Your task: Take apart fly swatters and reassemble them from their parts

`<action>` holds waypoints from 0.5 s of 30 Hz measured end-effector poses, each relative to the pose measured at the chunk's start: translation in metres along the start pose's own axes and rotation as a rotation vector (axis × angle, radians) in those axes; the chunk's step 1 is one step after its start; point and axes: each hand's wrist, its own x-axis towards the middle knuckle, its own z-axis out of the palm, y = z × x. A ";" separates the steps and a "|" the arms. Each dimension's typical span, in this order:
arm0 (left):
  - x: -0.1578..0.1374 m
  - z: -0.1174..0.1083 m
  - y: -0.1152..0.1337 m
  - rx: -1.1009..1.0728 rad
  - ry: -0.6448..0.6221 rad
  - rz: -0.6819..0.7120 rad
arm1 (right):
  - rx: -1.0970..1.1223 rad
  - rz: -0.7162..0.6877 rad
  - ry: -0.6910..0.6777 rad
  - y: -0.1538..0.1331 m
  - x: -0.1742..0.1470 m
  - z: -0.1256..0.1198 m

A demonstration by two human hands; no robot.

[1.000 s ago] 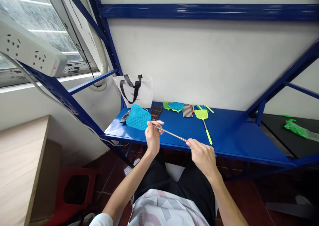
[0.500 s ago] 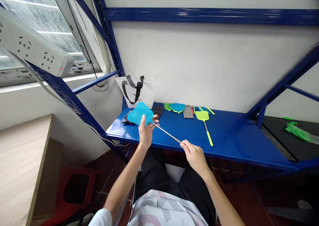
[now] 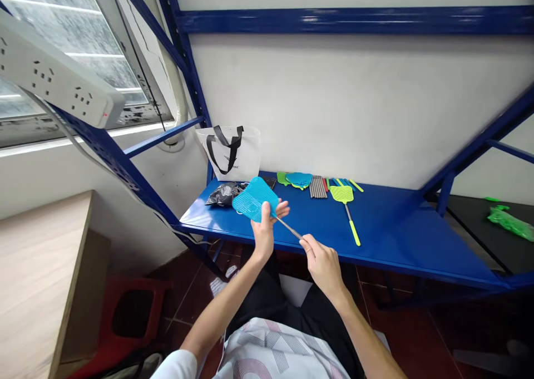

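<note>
A blue fly swatter [image 3: 253,197] is held in front of me over the table's near edge. My left hand [image 3: 265,232] is at the base of its mesh head, the thumb on the near face and the other fingers behind. A thin metal rod [image 3: 290,227] runs from the head to my right hand [image 3: 323,262], which is closed round the grip end and hides it. To the right lies a whole fly swatter [image 3: 344,209] with a lime-green head and grip. Behind are a pile of loose swatter heads [image 3: 298,180], a row of metal rods [image 3: 318,187] and several coloured grips [image 3: 344,184].
On the blue table [image 3: 392,229], a white bag [image 3: 236,153] with black handles stands at the back left, beside a black plastic bag [image 3: 223,193]. A green bundle [image 3: 511,222] lies on a dark surface at right. A power strip [image 3: 62,81] hangs upper left.
My left hand and the blue swatter head have moved right, closer to my right hand. Less of the metal rod shows between my hands. The camera view has shifted slightly.
</note>
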 end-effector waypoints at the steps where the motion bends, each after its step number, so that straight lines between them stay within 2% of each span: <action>1: -0.007 0.005 -0.004 0.007 -0.026 -0.029 | 0.007 0.006 0.014 -0.001 0.000 0.001; 4: -0.021 0.011 -0.013 0.027 -0.082 -0.105 | 0.015 0.018 0.045 0.000 0.000 0.004; 8: -0.019 0.007 -0.017 0.034 -0.139 -0.140 | 0.030 0.051 0.027 0.004 0.002 0.007; 13: -0.019 0.003 -0.018 0.097 -0.307 -0.203 | 0.084 0.096 0.026 0.008 0.004 0.007; 15: -0.023 0.005 -0.020 0.104 -0.338 -0.201 | 0.076 0.120 0.034 0.009 0.003 0.005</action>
